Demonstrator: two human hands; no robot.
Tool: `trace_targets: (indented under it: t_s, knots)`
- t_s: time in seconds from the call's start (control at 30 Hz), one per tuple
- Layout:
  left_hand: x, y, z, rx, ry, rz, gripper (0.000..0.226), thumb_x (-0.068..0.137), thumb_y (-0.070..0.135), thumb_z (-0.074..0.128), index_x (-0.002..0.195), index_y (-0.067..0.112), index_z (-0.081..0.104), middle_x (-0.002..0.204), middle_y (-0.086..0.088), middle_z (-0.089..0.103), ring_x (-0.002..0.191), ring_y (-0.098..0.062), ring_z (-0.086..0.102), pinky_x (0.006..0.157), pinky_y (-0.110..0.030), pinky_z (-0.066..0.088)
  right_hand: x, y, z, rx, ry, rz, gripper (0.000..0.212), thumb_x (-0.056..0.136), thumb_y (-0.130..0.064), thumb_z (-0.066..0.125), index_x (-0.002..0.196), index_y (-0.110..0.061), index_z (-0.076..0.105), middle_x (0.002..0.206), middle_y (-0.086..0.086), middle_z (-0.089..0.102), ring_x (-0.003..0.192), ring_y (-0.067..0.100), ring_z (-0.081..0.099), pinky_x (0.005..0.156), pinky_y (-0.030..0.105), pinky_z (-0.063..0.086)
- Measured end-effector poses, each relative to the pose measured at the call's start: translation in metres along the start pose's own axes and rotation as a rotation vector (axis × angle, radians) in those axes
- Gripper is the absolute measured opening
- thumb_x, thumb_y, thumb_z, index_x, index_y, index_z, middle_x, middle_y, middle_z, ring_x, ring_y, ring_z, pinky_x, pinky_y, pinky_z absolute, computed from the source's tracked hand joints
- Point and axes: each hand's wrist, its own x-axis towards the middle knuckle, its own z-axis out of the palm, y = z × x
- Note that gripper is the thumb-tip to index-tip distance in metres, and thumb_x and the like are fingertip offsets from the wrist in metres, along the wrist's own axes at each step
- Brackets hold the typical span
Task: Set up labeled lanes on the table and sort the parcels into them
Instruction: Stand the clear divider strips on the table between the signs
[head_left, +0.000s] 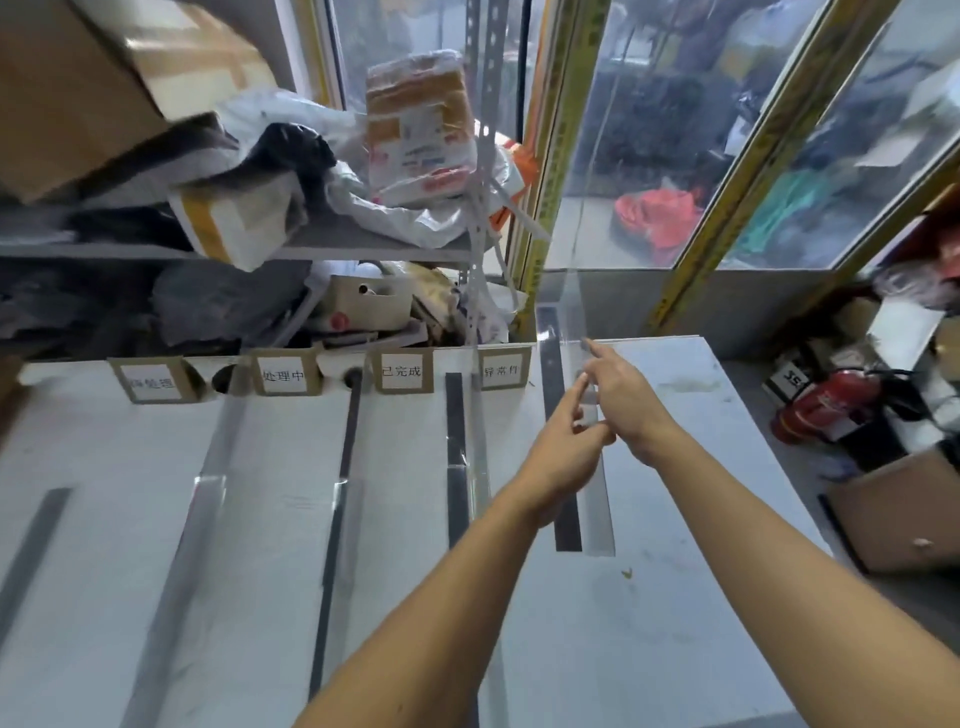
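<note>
The lane-marking step looks to be in hand: the white table (675, 519) already carries several dark strips running from the near edge toward the top of the frame, and four cardboard label cards (402, 370) stand along its far edge at centre left. Just right of centre, both hands work on the rightmost strip (567, 519). The left hand (563, 441) pinches a length of clear tape (576, 312) between thumb and fingers, and the right hand (623, 400) has its forefinger stretched out toward the far end of that strip; whether its other fingers grip the tape I cannot tell. The parcels (421, 130) are piled on a shelf (337, 244) at upper left, unsorted. The next move probably calls for smoothing the tape flat along the strip, then fetching parcels.
</note>
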Motion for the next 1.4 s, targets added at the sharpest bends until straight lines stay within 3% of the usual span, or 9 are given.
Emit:
trace_targets:
  t_s: [0.07, 0.23, 0.37, 0.57, 0.67, 0.87, 1.03, 1.17, 1.4]
  knots:
    - [0.012, -0.014, 0.011, -0.019, 0.003, -0.053, 0.069, 0.100, 0.019, 0.053, 0.154, 0.045, 0.019, 0.152, -0.001, 0.041, 0.135, -0.019, 0.045, 0.108, -0.047, 0.042, 0.010, 0.024, -0.005, -0.007, -0.014, 0.033, 0.047, 0.102, -0.031, 0.033, 0.149, -0.030, 0.040, 0.156, 0.001, 0.038, 0.141, 0.027, 0.037, 0.113, 0.051, 0.035]
    - [0.040, -0.045, 0.027, -0.044, 0.038, -0.164, 0.068, 0.101, 0.017, 0.052, 0.154, 0.045, 0.019, 0.153, 0.002, 0.038, 0.136, -0.019, 0.044, 0.106, -0.048, 0.045, 0.033, 0.070, -0.004, -0.006, -0.070, 0.138, 0.047, 0.103, -0.032, 0.031, 0.149, -0.032, 0.040, 0.154, 0.004, 0.041, 0.138, 0.030, 0.041, 0.111, 0.056, 0.038]
    - [0.058, -0.060, 0.030, -0.047, 0.053, -0.236, 0.070, 0.099, 0.011, 0.049, 0.153, 0.047, 0.021, 0.142, 0.002, 0.047, 0.122, -0.014, 0.054, 0.083, -0.037, 0.046, 0.048, 0.095, 0.003, -0.005, -0.102, 0.187, 0.047, 0.103, -0.037, 0.028, 0.149, -0.034, 0.039, 0.153, 0.007, 0.041, 0.137, 0.032, 0.043, 0.109, 0.057, 0.041]
    - [0.080, -0.075, 0.037, -0.036, 0.025, -0.294, 0.073, 0.099, 0.009, 0.049, 0.153, 0.047, 0.018, 0.151, 0.002, 0.041, 0.128, -0.015, 0.051, 0.083, -0.035, 0.049, 0.066, 0.121, -0.001, -0.022, -0.100, 0.245, 0.046, 0.104, -0.036, 0.028, 0.149, -0.033, 0.039, 0.154, 0.006, 0.040, 0.137, 0.030, 0.042, 0.109, 0.049, 0.039]
    - [0.088, -0.079, 0.042, -0.047, 0.035, -0.303, 0.073, 0.099, 0.008, 0.048, 0.153, 0.048, 0.019, 0.150, 0.002, 0.042, 0.120, -0.010, 0.054, 0.081, -0.037, 0.046, 0.072, 0.130, -0.004, -0.029, -0.111, 0.255, 0.047, 0.104, -0.037, 0.027, 0.150, -0.034, 0.037, 0.155, 0.006, 0.039, 0.138, 0.029, 0.041, 0.108, 0.048, 0.039]
    - [0.096, -0.087, 0.044, -0.038, 0.044, -0.322, 0.072, 0.100, 0.009, 0.050, 0.154, 0.045, 0.018, 0.157, 0.002, 0.033, 0.137, -0.018, 0.044, 0.102, -0.046, 0.047, 0.078, 0.137, -0.003, -0.034, -0.134, 0.285, 0.048, 0.103, -0.040, 0.026, 0.150, -0.038, 0.034, 0.156, 0.005, 0.038, 0.137, 0.030, 0.042, 0.107, 0.051, 0.040]
    - [0.101, -0.086, 0.047, -0.019, 0.064, -0.300, 0.073, 0.101, 0.013, 0.054, 0.156, 0.042, 0.015, 0.160, 0.000, 0.029, 0.140, -0.022, 0.040, 0.099, -0.042, 0.047, 0.083, 0.138, -0.005, -0.012, -0.132, 0.277, 0.046, 0.105, -0.039, 0.026, 0.150, -0.038, 0.035, 0.156, 0.006, 0.038, 0.138, 0.031, 0.041, 0.109, 0.054, 0.041]
    - [0.101, -0.090, 0.047, 0.017, 0.066, -0.276, 0.075, 0.100, 0.017, 0.058, 0.156, 0.039, 0.014, 0.162, -0.001, 0.025, 0.143, -0.025, 0.035, 0.112, -0.047, 0.040, 0.081, 0.140, -0.005, -0.010, -0.160, 0.269, 0.047, 0.105, -0.041, 0.030, 0.151, -0.036, 0.033, 0.158, 0.004, 0.034, 0.140, 0.030, 0.039, 0.111, 0.055, 0.038]
    - [0.096, -0.089, 0.045, 0.018, 0.045, -0.267, 0.079, 0.097, 0.017, 0.062, 0.156, 0.039, 0.014, 0.162, -0.001, 0.025, 0.143, -0.025, 0.036, 0.114, -0.049, 0.037, 0.074, 0.134, -0.008, -0.009, -0.138, 0.266, 0.053, 0.103, -0.048, 0.038, 0.152, -0.031, 0.032, 0.158, 0.004, 0.034, 0.141, 0.031, 0.039, 0.110, 0.057, 0.039]
